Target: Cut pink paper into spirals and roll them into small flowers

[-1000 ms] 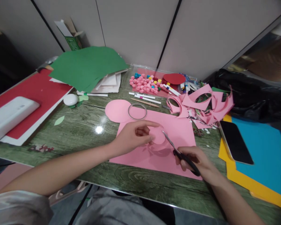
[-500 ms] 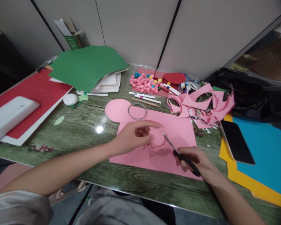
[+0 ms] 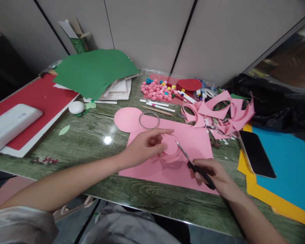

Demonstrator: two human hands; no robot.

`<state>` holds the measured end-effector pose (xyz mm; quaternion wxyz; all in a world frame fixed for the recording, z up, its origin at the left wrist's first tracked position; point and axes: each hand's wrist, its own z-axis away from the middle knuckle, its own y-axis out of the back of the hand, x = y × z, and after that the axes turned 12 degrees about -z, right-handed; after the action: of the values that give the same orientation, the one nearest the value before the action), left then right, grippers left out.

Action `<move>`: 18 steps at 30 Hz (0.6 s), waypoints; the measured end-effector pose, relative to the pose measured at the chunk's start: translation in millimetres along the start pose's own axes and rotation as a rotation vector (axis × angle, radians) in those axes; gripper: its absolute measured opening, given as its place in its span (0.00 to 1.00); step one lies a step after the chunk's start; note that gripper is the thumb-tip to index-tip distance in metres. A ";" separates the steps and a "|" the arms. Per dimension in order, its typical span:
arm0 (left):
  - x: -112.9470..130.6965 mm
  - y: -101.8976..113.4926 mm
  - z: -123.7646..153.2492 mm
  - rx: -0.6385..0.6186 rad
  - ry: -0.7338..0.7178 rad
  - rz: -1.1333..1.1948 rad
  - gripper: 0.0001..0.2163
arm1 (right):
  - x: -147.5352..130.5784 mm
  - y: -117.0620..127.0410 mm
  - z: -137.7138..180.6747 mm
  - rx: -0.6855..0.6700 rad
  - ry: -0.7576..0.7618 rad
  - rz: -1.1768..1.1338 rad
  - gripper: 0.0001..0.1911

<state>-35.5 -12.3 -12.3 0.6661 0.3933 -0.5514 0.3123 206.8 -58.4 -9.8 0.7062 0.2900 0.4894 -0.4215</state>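
Between the thumb and fingers of my left hand [image 3: 144, 147] is a small pink paper circle [image 3: 170, 145], held just above a large pink sheet [image 3: 147, 166]. My right hand [image 3: 210, 173] grips black-handled scissors [image 3: 187, 156] by the loops. Their blades point up and left, with the tips at the right edge of the circle; the blades look nearly closed. Beyond my left hand, a metal ring [image 3: 149, 120] lies partly on the pink sheet, beside a bigger pink paper circle [image 3: 128, 120].
Pink paper offcuts [image 3: 226, 112] are heaped at the back right, near a phone [image 3: 258, 154] on blue and yellow sheets. Markers [image 3: 160, 107] and small pink pieces [image 3: 156, 89] lie behind. Green sheets [image 3: 96, 71] and a white device [image 3: 15, 127] occupy the left.
The small pink circle has turned slightly in my left fingers, and its face shows more. The scissors have shifted a little to the left. Everything else looks the same.
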 end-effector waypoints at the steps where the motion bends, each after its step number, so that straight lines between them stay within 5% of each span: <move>1: -0.2 -0.7 0.1 0.003 -0.001 0.024 0.21 | 0.2 -1.3 -0.3 0.015 0.002 -0.005 0.20; 10: -1.1 -4.6 1.3 0.097 0.002 0.031 0.17 | 1.7 -6.5 -1.8 0.055 0.006 -0.011 0.21; 18: 0.5 -3.9 1.4 0.022 0.000 0.025 0.17 | -3.1 -7.0 -0.5 0.018 -0.002 -0.004 0.24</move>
<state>-32.8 -15.5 -12.4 0.6577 0.3938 -0.5528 0.3266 199.9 -60.4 -7.1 0.7031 0.2951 0.4855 -0.4275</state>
